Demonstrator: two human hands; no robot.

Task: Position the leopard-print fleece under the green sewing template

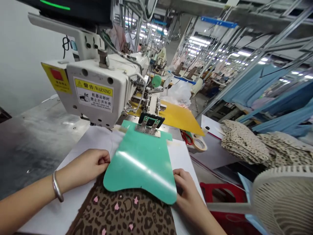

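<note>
A brown leopard-print fabric (122,213) with pink spots lies on a white board (70,182). Over its upper part sits a green plastic template (144,163), its far end fixed under a metal clamp (148,130) of the sewing machine (97,85). My left hand (91,163), with a silver bangle at the wrist, pinches the fabric's edge at the template's left side. At the template's right side my right hand (187,189) has its fingers curled in at the fabric's edge; the fingertips are partly hidden by the template.
The machine's head overhangs at the upper left. A yellow sheet (181,117), red-handled scissors (187,137) and a tape roll (199,143) are at the right. Beyond are spotted fabric piles (244,140), a red stool (220,192) and a white fan (283,199) near my right arm.
</note>
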